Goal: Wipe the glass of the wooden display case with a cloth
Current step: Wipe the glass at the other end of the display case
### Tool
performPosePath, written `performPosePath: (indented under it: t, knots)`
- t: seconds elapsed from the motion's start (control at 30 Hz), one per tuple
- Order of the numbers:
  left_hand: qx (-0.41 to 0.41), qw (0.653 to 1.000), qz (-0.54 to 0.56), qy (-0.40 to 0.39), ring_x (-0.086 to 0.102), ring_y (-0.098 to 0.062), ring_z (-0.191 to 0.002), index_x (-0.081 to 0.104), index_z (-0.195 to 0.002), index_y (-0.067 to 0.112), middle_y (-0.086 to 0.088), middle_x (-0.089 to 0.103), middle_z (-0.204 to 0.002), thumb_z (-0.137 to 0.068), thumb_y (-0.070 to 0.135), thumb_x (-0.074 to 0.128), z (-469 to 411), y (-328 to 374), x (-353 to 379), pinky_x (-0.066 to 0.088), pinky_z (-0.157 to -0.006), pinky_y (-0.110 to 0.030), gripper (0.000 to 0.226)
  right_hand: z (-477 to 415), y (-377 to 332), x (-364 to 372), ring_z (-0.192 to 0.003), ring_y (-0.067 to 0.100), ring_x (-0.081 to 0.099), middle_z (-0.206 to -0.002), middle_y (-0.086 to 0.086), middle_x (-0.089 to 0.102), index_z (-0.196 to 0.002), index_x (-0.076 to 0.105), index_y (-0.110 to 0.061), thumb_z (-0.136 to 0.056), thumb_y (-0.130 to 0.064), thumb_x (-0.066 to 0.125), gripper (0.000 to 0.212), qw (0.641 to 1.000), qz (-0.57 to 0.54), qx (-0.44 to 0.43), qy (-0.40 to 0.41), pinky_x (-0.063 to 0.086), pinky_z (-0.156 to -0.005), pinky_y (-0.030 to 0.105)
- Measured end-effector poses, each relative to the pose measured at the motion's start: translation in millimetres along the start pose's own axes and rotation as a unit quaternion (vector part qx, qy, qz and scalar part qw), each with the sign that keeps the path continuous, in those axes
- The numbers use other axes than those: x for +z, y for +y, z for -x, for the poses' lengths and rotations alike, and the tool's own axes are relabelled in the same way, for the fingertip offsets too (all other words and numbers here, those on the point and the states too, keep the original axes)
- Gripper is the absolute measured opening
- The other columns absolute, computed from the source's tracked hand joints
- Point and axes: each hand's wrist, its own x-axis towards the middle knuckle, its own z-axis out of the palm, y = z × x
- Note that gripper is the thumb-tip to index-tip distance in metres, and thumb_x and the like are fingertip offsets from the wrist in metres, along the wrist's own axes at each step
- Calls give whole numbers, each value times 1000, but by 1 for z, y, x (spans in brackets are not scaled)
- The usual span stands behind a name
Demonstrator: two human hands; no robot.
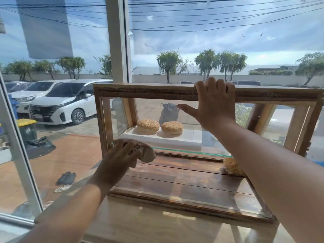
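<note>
Two hands engaged: left hand (122, 152), grip bunched round the cloth (148, 154) at the display case's (140, 90) lower left corner, glass (175, 113) running lengthwise rightward; right hand (214, 106) hooked over its top rail.

No legible text, number or brand name can be read anywhere in the view. The dark bin (30, 132) with the yellow lid, standing outside the window, bears a small white mark (27, 131) on its front face, too small to identify as lettering or a symbol. The nearest white van (70, 102) carries an emblem on its grille (45, 110) and a plate (37, 116) below it, both too blurred to read.
</note>
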Motion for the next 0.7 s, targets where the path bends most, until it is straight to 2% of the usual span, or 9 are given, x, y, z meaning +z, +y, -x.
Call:
performPosePath:
  t: [0.17, 0.27, 0.33, 0.5, 0.63, 0.7]
  knots:
    - [-46, 995, -28, 79, 54, -45, -96, 69, -106, -1, -23, 61, -112, -73, -7, 75, -71, -22, -39, 55, -76, -55, 34, 0, 0, 1, -94, 30, 42, -104, 12, 46, -107, 46, -15, -80, -82, 38, 74, 1000, 1, 1, -4, 29, -87, 44]
    - [-56, 994, 8, 91, 55, -43, -100, 69, -110, 1, -21, 61, -114, -75, -3, 71, -62, -11, -33, 55, -81, -51, 35, 0, 0, 1, -95, 30, 43, -104, 12, 47, -109, 47, -15, -80, -82, 38, 74, 1000, 0, -1, -3, 30, -88, 44]
    - [-56, 995, 42, 77, 54, -37, -104, 68, -112, 5, -15, 60, -119, -74, 0, 74, -37, 0, -15, 53, -86, -45, 39, 0, 0, 1, -96, 30, 43, -105, 12, 47, -109, 46, -15, -80, -81, 39, 73, 1000, -3, 1, 0, 29, -88, 44]
    - [-107, 991, 77, 19, 56, -33, -101, 67, -104, 13, -5, 59, -117, -69, -2, 80, 42, 36, 43, 50, -86, -45, 41, -1, 0, 0, -99, 31, 42, -107, 13, 45, -110, 45, -15, -80, -81, 39, 73, 1000, -3, -1, -9, 25, -89, 44]
    - [-148, 985, 84, 8, 57, -31, -101, 68, -105, 13, -3, 61, -115, -70, 1, 79, 63, 56, 60, 53, -83, -44, 39, -1, 0, 1, -100, 31, 42, -107, 13, 45, -109, 45, -15, -80, -81, 39, 72, 1000, 2, -1, -9, 28, -90, 45]
    - [-142, 987, 79, -11, 58, -30, -102, 68, -105, 14, -1, 61, -115, -65, 1, 82, 67, 58, 59, 53, -84, -43, 44, -2, 0, -1, -99, 31, 42, -107, 13, 45, -108, 45, -14, -80, -80, 39, 72, 1000, 0, -1, -13, 29, -90, 45]
